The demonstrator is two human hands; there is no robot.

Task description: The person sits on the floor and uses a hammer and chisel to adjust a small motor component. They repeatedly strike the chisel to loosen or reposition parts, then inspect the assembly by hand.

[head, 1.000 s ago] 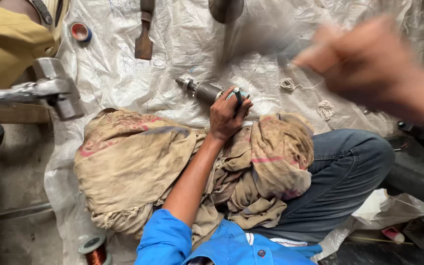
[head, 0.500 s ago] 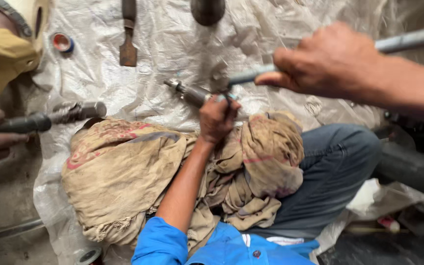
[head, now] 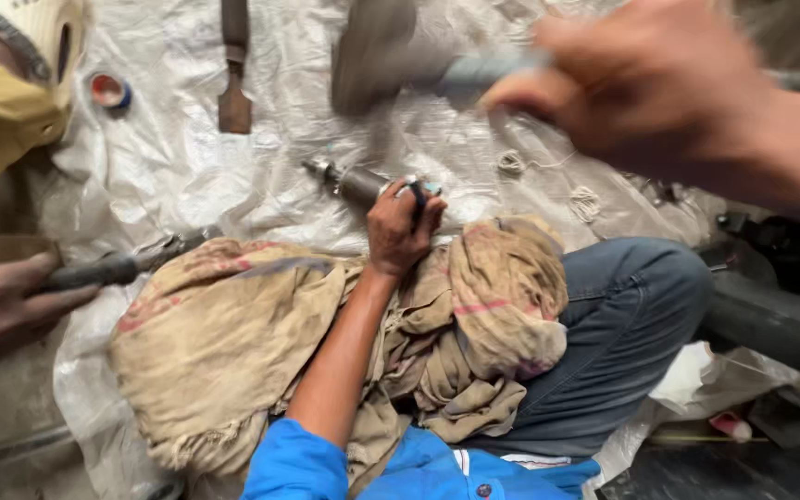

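The right hand [head: 641, 93] is closed around the handle of a hammer [head: 377, 51]. Both are blurred, and the hammer's head hangs just above a metal shaft [head: 354, 182] in the picture. The shaft lies on a white sheet [head: 187, 176] spread on the floor, its long axis running from upper left to lower right. It is grey and stepped, with a narrower end at the upper left. A co-worker's hand [head: 403, 227] grips its lower right end.

The left hand [head: 2, 306] is well off to the left, wrapped around a dark rod [head: 104, 270] that points right toward a crumpled tan cloth [head: 233, 343]. Of the 2 hands, the right is nearer the shaft. A flat chisel [head: 233, 102] lies farther up the sheet.
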